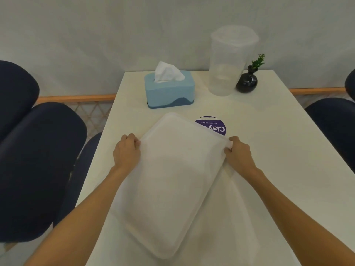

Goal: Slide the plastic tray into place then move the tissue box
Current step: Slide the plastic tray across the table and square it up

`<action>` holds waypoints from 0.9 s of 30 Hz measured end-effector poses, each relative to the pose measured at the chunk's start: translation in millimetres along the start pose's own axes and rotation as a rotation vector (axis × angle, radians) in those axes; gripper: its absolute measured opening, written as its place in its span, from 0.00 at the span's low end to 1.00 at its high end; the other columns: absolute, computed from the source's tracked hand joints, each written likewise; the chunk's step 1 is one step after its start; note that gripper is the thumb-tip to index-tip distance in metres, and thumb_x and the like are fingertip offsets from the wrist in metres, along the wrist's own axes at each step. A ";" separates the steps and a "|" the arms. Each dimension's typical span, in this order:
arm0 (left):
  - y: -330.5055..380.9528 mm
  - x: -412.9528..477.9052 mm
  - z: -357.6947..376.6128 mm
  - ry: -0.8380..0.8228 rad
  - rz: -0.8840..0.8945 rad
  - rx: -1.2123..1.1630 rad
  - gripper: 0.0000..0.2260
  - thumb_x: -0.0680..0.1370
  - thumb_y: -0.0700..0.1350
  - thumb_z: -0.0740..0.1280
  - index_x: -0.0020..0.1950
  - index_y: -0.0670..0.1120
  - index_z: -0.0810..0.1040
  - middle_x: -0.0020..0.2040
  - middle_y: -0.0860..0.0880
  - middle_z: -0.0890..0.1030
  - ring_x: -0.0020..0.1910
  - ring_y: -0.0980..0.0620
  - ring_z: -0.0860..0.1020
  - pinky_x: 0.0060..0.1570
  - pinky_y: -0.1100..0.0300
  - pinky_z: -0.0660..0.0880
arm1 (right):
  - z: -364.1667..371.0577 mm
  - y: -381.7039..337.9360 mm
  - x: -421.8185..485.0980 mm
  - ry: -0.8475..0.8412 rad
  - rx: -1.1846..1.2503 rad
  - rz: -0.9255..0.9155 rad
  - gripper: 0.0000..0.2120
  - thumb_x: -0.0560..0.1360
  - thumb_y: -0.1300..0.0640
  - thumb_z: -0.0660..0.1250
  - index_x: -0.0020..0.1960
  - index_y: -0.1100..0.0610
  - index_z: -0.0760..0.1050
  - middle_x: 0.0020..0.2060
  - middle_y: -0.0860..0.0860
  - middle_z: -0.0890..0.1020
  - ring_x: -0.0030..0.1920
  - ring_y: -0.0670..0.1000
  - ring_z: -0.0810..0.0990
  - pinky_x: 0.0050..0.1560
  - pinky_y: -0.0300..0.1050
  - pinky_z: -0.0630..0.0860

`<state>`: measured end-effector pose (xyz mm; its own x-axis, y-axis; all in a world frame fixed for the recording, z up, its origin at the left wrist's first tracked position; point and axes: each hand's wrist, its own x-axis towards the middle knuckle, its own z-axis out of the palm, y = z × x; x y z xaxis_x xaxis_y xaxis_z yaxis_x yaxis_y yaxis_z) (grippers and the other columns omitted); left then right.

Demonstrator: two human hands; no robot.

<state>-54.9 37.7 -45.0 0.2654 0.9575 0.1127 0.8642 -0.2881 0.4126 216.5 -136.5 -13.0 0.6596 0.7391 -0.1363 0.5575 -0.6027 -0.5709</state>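
Note:
A white plastic tray [172,179] lies on the white table [269,150], turned at an angle with one corner pointing to the far left. My left hand [126,152] grips its left edge. My right hand [238,152] pinches its far right corner. A light blue tissue box [169,93] with a white tissue sticking out stands behind the tray, toward the table's far left, apart from both hands.
A tall clear plastic container [228,62] and a small black vase with a green sprig [247,79] stand at the far right. A purple round sticker [213,126] shows partly under the tray. Dark blue chairs [38,160] flank the table on both sides.

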 end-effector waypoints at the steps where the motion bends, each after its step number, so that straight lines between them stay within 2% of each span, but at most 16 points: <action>1: 1.8 -0.3 0.2 0.007 -0.007 0.017 0.08 0.80 0.42 0.60 0.51 0.39 0.75 0.50 0.39 0.77 0.44 0.38 0.76 0.40 0.50 0.70 | 2.0 -2.5 -4.1 0.000 0.043 0.020 0.18 0.76 0.64 0.58 0.65 0.64 0.66 0.53 0.63 0.78 0.45 0.60 0.74 0.46 0.49 0.73; 5: 6.0 -0.6 -0.3 0.035 -0.071 0.035 0.09 0.81 0.43 0.60 0.52 0.39 0.76 0.50 0.39 0.78 0.44 0.37 0.78 0.42 0.48 0.73 | 21.0 -12.3 -19.2 -0.058 0.138 0.100 0.23 0.74 0.63 0.62 0.67 0.63 0.61 0.52 0.62 0.77 0.43 0.58 0.73 0.43 0.45 0.70; 9: -2.4 0.6 -8.6 0.023 -0.217 -0.057 0.09 0.79 0.44 0.62 0.53 0.41 0.78 0.52 0.41 0.81 0.47 0.38 0.79 0.45 0.49 0.73 | 34.8 -24.3 -18.9 -0.099 0.079 0.069 0.13 0.73 0.64 0.61 0.57 0.67 0.71 0.51 0.62 0.79 0.42 0.58 0.73 0.40 0.45 0.69; 11: -10.1 2.0 -16.1 -0.002 -0.270 -0.137 0.08 0.78 0.43 0.64 0.53 0.43 0.79 0.52 0.43 0.82 0.49 0.39 0.79 0.45 0.50 0.74 | 35.3 -28.8 -12.8 -0.082 0.071 0.039 0.13 0.73 0.66 0.60 0.55 0.68 0.73 0.51 0.63 0.80 0.44 0.60 0.75 0.42 0.45 0.71; 14: -25.0 1.0 -26.3 -0.054 -0.249 -0.189 0.07 0.77 0.38 0.63 0.51 0.41 0.80 0.52 0.42 0.83 0.49 0.41 0.80 0.47 0.48 0.79 | 38.2 -35.2 -4.2 -0.063 0.069 -0.003 0.14 0.71 0.68 0.59 0.55 0.68 0.75 0.50 0.63 0.81 0.49 0.64 0.79 0.45 0.49 0.76; 18: -45.5 -3.8 -39.1 -0.079 -0.269 -0.117 0.10 0.76 0.35 0.59 0.49 0.41 0.80 0.53 0.42 0.82 0.49 0.40 0.80 0.48 0.46 0.80 | 52.1 -53.5 5.4 -0.090 0.048 -0.076 0.12 0.70 0.69 0.60 0.52 0.68 0.76 0.46 0.63 0.82 0.46 0.64 0.79 0.41 0.47 0.75; 21: -56.0 -3.4 -47.6 -0.089 -0.305 -0.034 0.10 0.77 0.35 0.61 0.53 0.38 0.80 0.54 0.40 0.80 0.50 0.37 0.79 0.49 0.43 0.79 | 60.8 -73.4 9.3 -0.121 0.011 -0.119 0.08 0.72 0.69 0.60 0.50 0.69 0.74 0.43 0.59 0.77 0.41 0.59 0.74 0.31 0.42 0.67; 22: -58.8 -2.6 -50.1 -0.093 -0.313 -0.023 0.09 0.78 0.36 0.62 0.54 0.38 0.79 0.54 0.40 0.80 0.50 0.37 0.79 0.49 0.43 0.79 | 62.7 -80.3 10.5 -0.134 0.000 -0.127 0.06 0.72 0.69 0.60 0.48 0.69 0.73 0.42 0.59 0.75 0.40 0.57 0.71 0.31 0.43 0.64; 24: -64.1 -1.0 -54.2 -0.095 -0.317 -0.015 0.08 0.78 0.38 0.63 0.55 0.38 0.78 0.54 0.39 0.81 0.48 0.38 0.80 0.47 0.43 0.80 | 66.1 -91.5 14.0 -0.146 -0.008 -0.136 0.03 0.72 0.69 0.59 0.46 0.66 0.71 0.42 0.61 0.74 0.40 0.58 0.71 0.36 0.43 0.66; 27: -69.1 -0.2 -58.3 -0.085 -0.322 -0.018 0.08 0.78 0.39 0.63 0.54 0.39 0.78 0.53 0.40 0.81 0.46 0.39 0.80 0.47 0.43 0.81 | 70.1 -98.9 18.3 -0.155 -0.010 -0.127 0.08 0.73 0.69 0.59 0.51 0.69 0.72 0.48 0.65 0.78 0.43 0.60 0.74 0.39 0.45 0.69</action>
<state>-139.5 58.1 -20.8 0.0150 0.9947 -0.1018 0.9020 0.0305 0.4307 138.2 -42.3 -15.8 0.4986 0.8465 -0.1866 0.6368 -0.5037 -0.5838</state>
